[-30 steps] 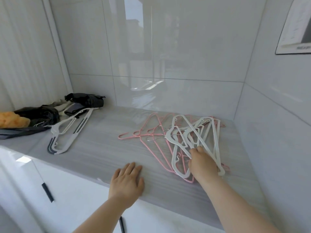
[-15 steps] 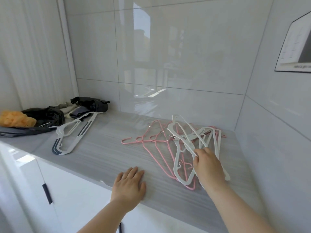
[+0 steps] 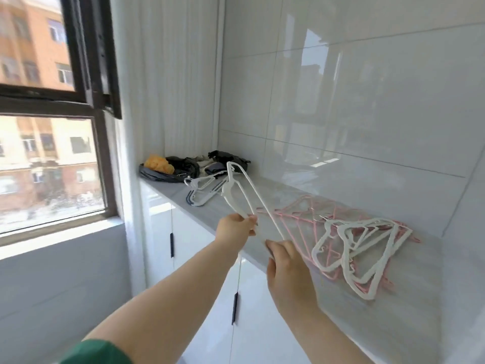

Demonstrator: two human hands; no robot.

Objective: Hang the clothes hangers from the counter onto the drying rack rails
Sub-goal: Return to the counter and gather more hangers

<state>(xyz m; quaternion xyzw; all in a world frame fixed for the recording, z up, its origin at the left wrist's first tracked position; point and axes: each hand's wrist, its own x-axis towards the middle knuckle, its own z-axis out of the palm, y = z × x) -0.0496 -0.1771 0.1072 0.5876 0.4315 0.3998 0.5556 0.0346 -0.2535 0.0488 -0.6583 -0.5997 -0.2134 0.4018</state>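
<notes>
A white hanger (image 3: 237,190) is lifted off the grey counter (image 3: 409,290), tilted with its far end up and to the left. My left hand (image 3: 236,228) pinches its lower arm. My right hand (image 3: 284,261) grips the end of its long bar. On the counter to the right lies a heap of white hangers (image 3: 359,248) over pink hangers (image 3: 301,216). Further left lie white and dark grey hangers (image 3: 202,191). No drying rack is in view.
A pile of dark clothes (image 3: 183,165) with an orange item (image 3: 158,162) sits at the counter's far left end. White cabinet doors (image 3: 204,258) with dark handles stand below. A dark-framed window (image 3: 99,106) is at the left; glossy tiled walls lie behind and to the right.
My right hand lifted a white hanger off the heap. My left hand left the counter edge and took hold of the hanger too. The view swung left, showing the window.
</notes>
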